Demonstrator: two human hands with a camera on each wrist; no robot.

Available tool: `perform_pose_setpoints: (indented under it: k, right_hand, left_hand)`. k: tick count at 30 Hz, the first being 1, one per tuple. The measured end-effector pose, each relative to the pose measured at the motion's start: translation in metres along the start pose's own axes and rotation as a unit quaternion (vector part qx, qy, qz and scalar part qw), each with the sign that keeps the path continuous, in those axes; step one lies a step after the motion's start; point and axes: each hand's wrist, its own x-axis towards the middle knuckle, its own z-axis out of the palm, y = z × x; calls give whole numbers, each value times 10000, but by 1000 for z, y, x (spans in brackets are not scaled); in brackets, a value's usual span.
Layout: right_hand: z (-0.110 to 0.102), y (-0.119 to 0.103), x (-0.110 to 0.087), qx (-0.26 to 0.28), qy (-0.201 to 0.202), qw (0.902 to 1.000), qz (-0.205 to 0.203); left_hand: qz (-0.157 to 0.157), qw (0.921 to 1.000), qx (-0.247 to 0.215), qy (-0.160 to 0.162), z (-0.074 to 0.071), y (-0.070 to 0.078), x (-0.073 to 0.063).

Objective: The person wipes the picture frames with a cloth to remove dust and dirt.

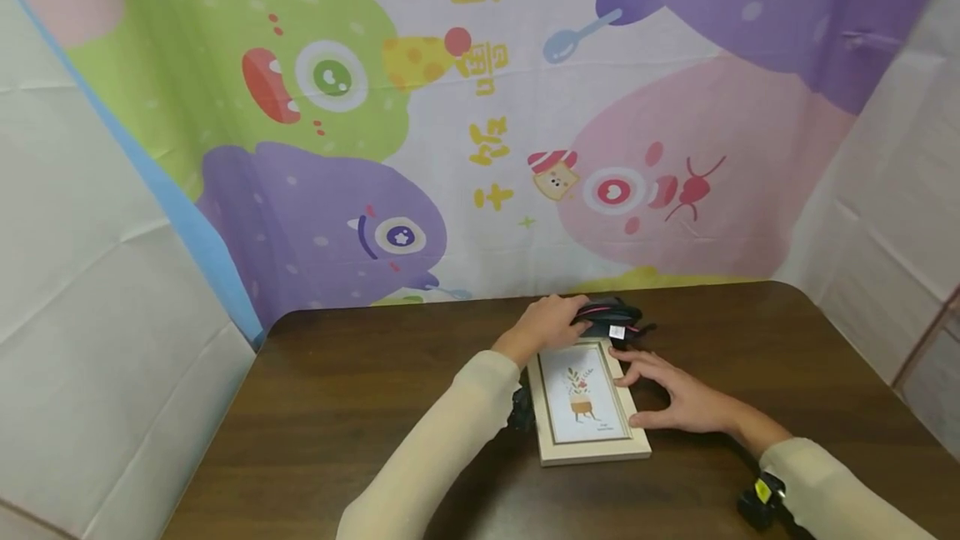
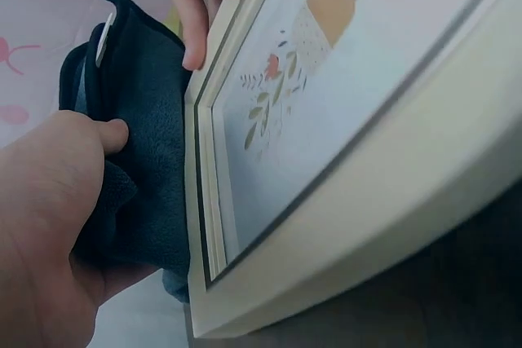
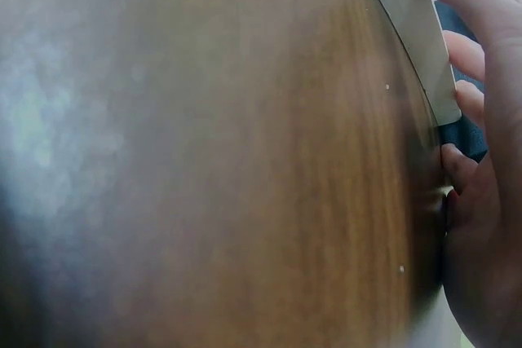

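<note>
Head view shows us a picture frame [image 1: 588,394] lying face up on the brown table [image 1: 337,407]. Our left hand [image 1: 551,322] grips a bunched dark cloth [image 2: 147,120] at the frame's far end, thumb bent onto it. Our right hand [image 1: 682,398] has its fingers and thumb spread along the frame's right side, touching the edge but not wrapped round it. The right wrist view cuts that hand off, so we can't tell how hard it presses. We think the frame is stiff and its front might crack or slip, so we'd hold the side rims. The cloth looks soft, light and easy to pinch.
</note>
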Motion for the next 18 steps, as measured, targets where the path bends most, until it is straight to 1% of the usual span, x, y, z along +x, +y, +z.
perform_pose_setpoints:
  k: [6,10,12,14,15,18]
  right_hand:
    - [0,0,-1,-52,59,10000,-57]
    - [-1,-3,0,221,-22,9998,4]
    - [-2,-3,1,355,-70,9993,35]
    - [-1,-4,1,400,-71,9992,58]
    - [-1,-4,1,403,-67,9991,60]
    - [-1,-3,1,379,-55,9992,73]
  left_hand:
    - [37,10000,-8,63,-1,-12,-7]
    - [77,9999,-100,58,-4,-25,-13]
    - [70,9999,-157,16,-3,-34,-12]
    - [97,9998,-110,157,19,-58,4]
    - [41,9998,-121,149,25,-65,8]
    - [-61,9995,-150,284,52,-94,28]
